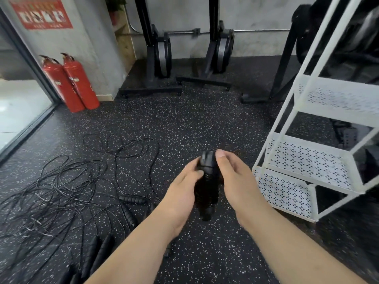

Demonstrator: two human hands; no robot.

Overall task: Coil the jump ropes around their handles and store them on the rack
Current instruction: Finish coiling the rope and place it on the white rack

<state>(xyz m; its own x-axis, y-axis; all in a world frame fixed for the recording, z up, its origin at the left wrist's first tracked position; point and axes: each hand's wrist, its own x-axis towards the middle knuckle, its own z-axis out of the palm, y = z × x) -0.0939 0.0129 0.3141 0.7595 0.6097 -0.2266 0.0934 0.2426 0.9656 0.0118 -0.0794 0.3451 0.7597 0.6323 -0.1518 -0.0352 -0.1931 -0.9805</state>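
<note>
Both hands hold a black bundle point(207, 185), a jump rope wound tightly round its handles, in the air above the floor point(205, 124) at the centre of the view. The left hand point(182, 187) curls its fingers against the bundle's left side, and the right hand point(235, 181) clasps the right side, with its thumb lying across the top end. The bundle stands nearly upright between the palms, its lower end sticking out below them. Motion blur softens the coils, so single turns of cord cannot be told apart. Just to the right stands a white metal rack point(307, 160) with 3 perforated shelves on slanted posts; the bundle is near its lowest shelf but not touching it. On the floor to the left lies a loose tangle of thin black ropes point(61, 191), spread in wide loops. Several ribbed black handles point(133, 199) lie at the tangle's near edge, some of them close under the left forearm. The floor is black rubber flecked with white. Further back, 2 red extinguishers point(69, 83) lean side by side against a grey wall point(98, 48), below a red sign point(41, 14). Behind them, 2 black rowers point(162, 56) are stored upright along the back wall.
</note>
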